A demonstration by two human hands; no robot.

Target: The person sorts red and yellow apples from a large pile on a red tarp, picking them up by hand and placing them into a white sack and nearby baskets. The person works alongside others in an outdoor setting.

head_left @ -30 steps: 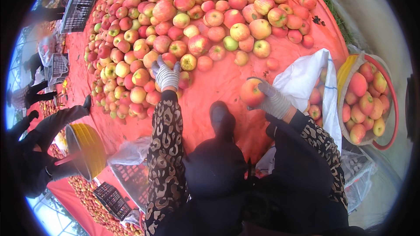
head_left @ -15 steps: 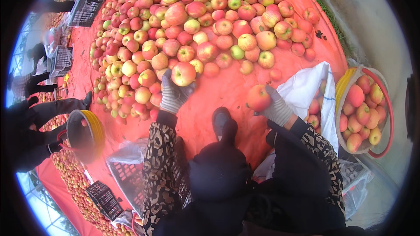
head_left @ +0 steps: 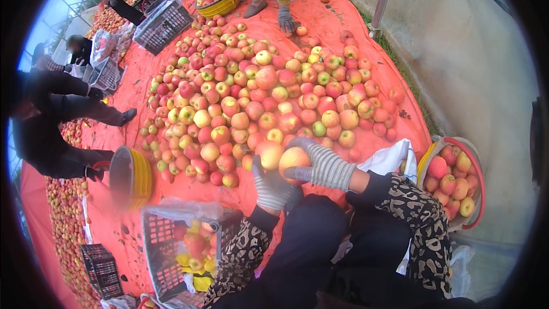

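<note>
Both my hands wear grey striped gloves and meet over the near edge of a big pile of red-yellow apples (head_left: 229,105). My left hand (head_left: 275,187) is closed around the lower side of one apple (head_left: 267,152). In my right hand (head_left: 329,166), fingers wrapped over its top, is a second, yellowish apple (head_left: 294,162). The two apples are side by side, nearly touching. My leopard-print sleeves reach in from below.
A red-handled yellow basket (head_left: 424,162) of apples stands at right beside a white sack (head_left: 393,157). Near my left arm is a plastic-lined crate (head_left: 162,254) holding apples. A person at left holds a yellow bucket (head_left: 143,178); another person's gloved hand (head_left: 286,19) reaches down at the far end.
My right hand has moved left with its apple, and my left hand has come nearer with its own, bringing them together. The view has tilted up, showing more of the far end.
</note>
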